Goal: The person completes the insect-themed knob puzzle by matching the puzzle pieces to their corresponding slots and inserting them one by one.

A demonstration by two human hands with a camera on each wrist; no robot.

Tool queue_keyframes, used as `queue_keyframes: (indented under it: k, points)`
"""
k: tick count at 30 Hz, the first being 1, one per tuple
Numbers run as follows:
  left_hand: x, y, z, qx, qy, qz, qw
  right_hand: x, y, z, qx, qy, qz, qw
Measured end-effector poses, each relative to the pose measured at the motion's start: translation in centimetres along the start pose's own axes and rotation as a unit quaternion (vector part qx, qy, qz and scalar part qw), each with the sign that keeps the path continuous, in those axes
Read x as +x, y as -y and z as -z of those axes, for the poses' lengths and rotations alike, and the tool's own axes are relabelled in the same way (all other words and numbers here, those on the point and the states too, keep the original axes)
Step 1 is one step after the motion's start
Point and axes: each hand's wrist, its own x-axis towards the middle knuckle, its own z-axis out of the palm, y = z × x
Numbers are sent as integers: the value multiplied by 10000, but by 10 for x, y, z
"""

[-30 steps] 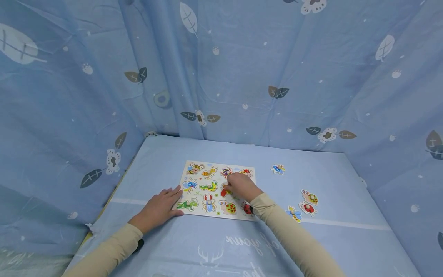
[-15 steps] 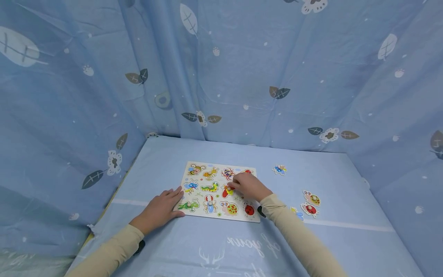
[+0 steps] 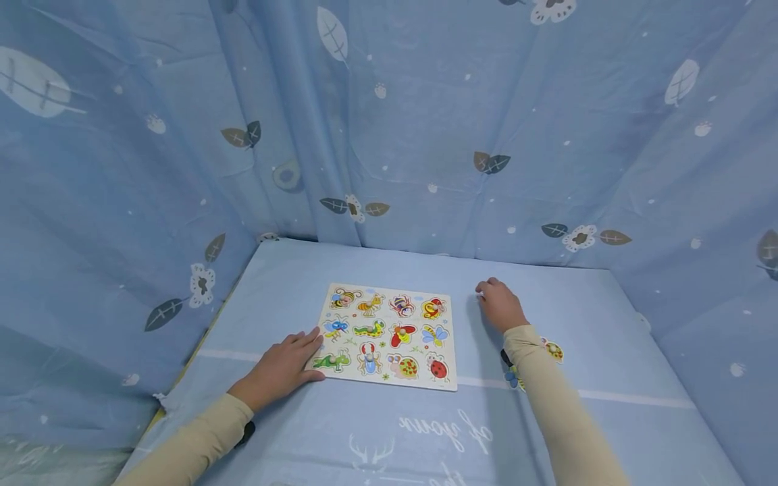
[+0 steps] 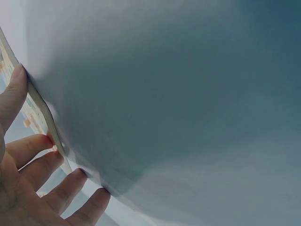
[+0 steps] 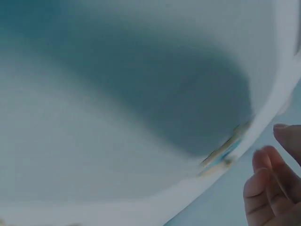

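Note:
A white wooden puzzle board (image 3: pixel 419 351) with several insect pictures lies on the table in the head view; a red-and-yellow winged piece (image 3: pixel 401 335) sits in its middle row. My left hand (image 3: pixel 282 368) rests at the board's left side, fingers extended; its fingertips meet the board edge (image 4: pixel 49 115) in the left wrist view. My right hand (image 3: pixel 501 305) is beyond the board's right side, over the blue fly piece, which it hides in the head view. In the right wrist view, loosely bent fingers (image 5: pixel 256 188) hang near the knobbed blue piece (image 5: pixel 221 155), with a gap between.
Below the right forearm, a yellow-and-blue insect piece (image 3: pixel 512 378) and a spotted snail piece (image 3: pixel 554 351) show partly on the table. The sleeve covers the red ladybug piece. Blue patterned curtains (image 3: pixel 413 135) enclose the table (image 3: pixel 304 263) at back and sides.
My right hand has left the red-and-yellow piece on the board and moved right, over the blue fly piece. The left hand has stayed on the board's edge.

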Motion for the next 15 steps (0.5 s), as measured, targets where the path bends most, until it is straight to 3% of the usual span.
queue_keyframes:
  k: [6,15]
  points:
    - [0,-1,-1,-26,58,120,9999,1,-24,6,-314,107,-186,9993]
    - [2,-1,-1,15,64,149,9999,3,-31,3,-440,91,-145,9989]
